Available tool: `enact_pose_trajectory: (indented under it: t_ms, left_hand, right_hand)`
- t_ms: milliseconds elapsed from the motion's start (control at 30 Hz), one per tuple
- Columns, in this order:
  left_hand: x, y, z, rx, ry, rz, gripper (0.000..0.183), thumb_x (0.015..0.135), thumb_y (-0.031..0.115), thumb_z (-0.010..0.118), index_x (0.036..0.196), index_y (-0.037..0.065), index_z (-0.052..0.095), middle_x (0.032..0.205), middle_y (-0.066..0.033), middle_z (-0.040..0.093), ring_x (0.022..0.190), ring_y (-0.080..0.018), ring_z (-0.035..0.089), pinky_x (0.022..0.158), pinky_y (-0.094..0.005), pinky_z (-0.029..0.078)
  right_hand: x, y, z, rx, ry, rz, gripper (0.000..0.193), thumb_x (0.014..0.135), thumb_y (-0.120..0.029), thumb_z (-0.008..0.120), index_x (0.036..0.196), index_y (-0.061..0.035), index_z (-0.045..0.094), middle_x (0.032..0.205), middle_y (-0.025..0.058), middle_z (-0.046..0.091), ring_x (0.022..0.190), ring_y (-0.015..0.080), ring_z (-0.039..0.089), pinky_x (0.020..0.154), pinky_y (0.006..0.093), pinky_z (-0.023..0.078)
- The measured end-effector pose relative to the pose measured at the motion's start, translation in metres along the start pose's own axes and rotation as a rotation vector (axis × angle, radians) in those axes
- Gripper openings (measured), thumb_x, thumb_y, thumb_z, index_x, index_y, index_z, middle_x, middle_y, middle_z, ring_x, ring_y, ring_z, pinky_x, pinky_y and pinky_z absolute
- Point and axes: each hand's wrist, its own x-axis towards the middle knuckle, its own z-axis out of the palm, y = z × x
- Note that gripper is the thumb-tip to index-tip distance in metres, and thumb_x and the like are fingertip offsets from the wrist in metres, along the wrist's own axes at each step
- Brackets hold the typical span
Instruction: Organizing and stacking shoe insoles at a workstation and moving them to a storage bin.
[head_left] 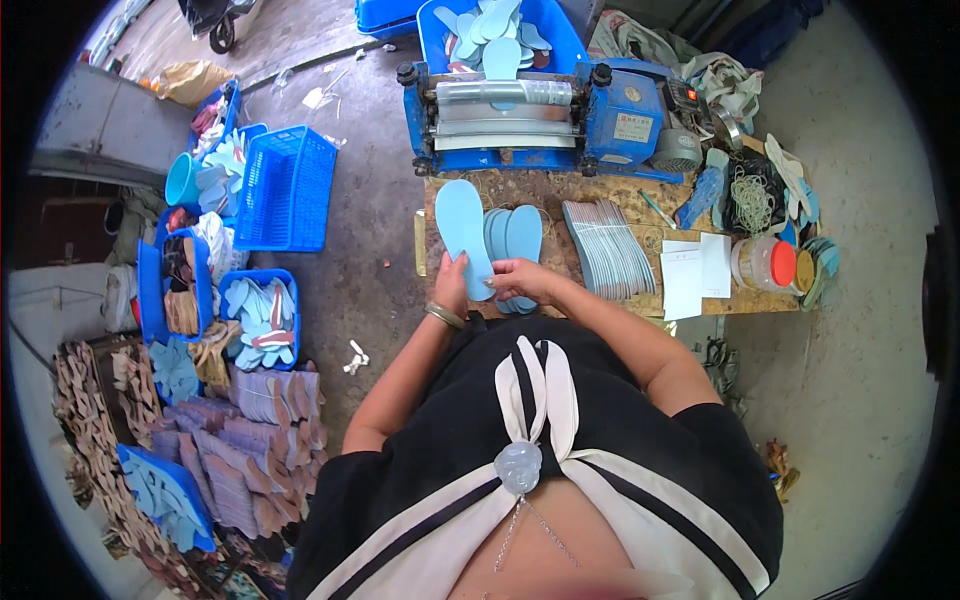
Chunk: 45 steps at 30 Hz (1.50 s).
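Observation:
A light-blue insole (462,225) is held up over the near edge of the wooden workbench (645,205), toe end pointing away from me. My left hand (453,285), with a bangle at the wrist, grips its left edge near the heel. At the heel's right edge the fingers of my right hand (527,281) are closed on the same insole. Just behind and to the right lie overlapping light-blue insoles (523,232), partly covered by my right hand. Farther right, a long row of insoles (608,248) is packed edge to edge on the bench.
A blue roller machine (505,125) stands at the bench's back, one insole (502,58) at its rollers. Behind it is a blue bin (432,35) of insoles. White papers (682,283) and a red-lidded jar (768,264) sit right. Blue baskets (285,190) and stacked insoles (235,450) crowd the left floor.

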Motion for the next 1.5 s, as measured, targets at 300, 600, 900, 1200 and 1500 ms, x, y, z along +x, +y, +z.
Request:
enact_pose_trajectory:
  t_ms: [300, 600, 900, 1200, 1500]
  left_hand:
    - [-0.006, 0.001, 0.0, 0.119, -0.028, -0.084, 0.028, 0.088, 0.026, 0.047, 0.109, 0.008, 0.045, 0.097, -0.0046, 0.055, 0.085, -0.0146, 0.053, 0.072, -0.0295, 0.044]
    - [0.087, 0.098, -0.01, 0.778, 0.27, 0.557, 0.038, 0.082, 0.028, 0.052, 0.109, 0.001, 0.047, 0.1, -0.0172, 0.056, 0.09, -0.0289, 0.055, 0.079, -0.0366, 0.043]
    - [0.19, 0.246, 0.079, 1.609, 0.468, 0.636, 0.073, 0.076, 0.061, 0.048, 0.119, 0.003, 0.04, 0.107, -0.0192, 0.055, 0.098, -0.0324, 0.055, 0.079, -0.0411, 0.045]
    - [0.228, 0.28, 0.1, 2.137, 0.015, 0.46, 0.054, 0.081, 0.046, 0.052, 0.11, 0.001, 0.048, 0.103, -0.0192, 0.058, 0.096, -0.0315, 0.057, 0.082, -0.0397, 0.046]
    - [0.239, 0.275, 0.088, 2.145, -0.017, 0.619, 0.05, 0.082, 0.044, 0.051, 0.107, 0.001, 0.049, 0.096, -0.0193, 0.06, 0.091, -0.0318, 0.059, 0.078, -0.0401, 0.046]
  right_hand:
    - [-0.003, 0.015, -0.011, 0.012, 0.161, -0.017, 0.025, 0.083, -0.014, 0.056, 0.107, -0.009, 0.056, 0.093, -0.0024, 0.06, 0.079, 0.0056, 0.057, 0.066, 0.0207, 0.048]
    - [-0.014, 0.017, -0.016, -0.026, 0.23, -0.026, 0.027, 0.084, -0.014, 0.055, 0.11, -0.0081, 0.055, 0.096, -0.0024, 0.06, 0.08, 0.0066, 0.055, 0.066, 0.0211, 0.046]
    - [-0.039, 0.028, -0.015, -0.077, 0.338, -0.093, 0.027, 0.085, -0.017, 0.053, 0.111, -0.0081, 0.054, 0.094, -0.0023, 0.06, 0.081, 0.0064, 0.054, 0.067, 0.021, 0.043]
    - [-0.058, 0.049, -0.011, 0.078, 0.509, -0.142, 0.024, 0.085, -0.012, 0.052, 0.108, -0.0065, 0.056, 0.093, -0.0013, 0.06, 0.078, 0.0073, 0.055, 0.067, 0.0213, 0.044]
    - [-0.055, 0.054, 0.001, 0.101, 0.486, -0.131, 0.017, 0.085, -0.013, 0.053, 0.1, -0.0077, 0.059, 0.087, -0.0036, 0.059, 0.072, 0.0051, 0.052, 0.063, 0.0194, 0.041]
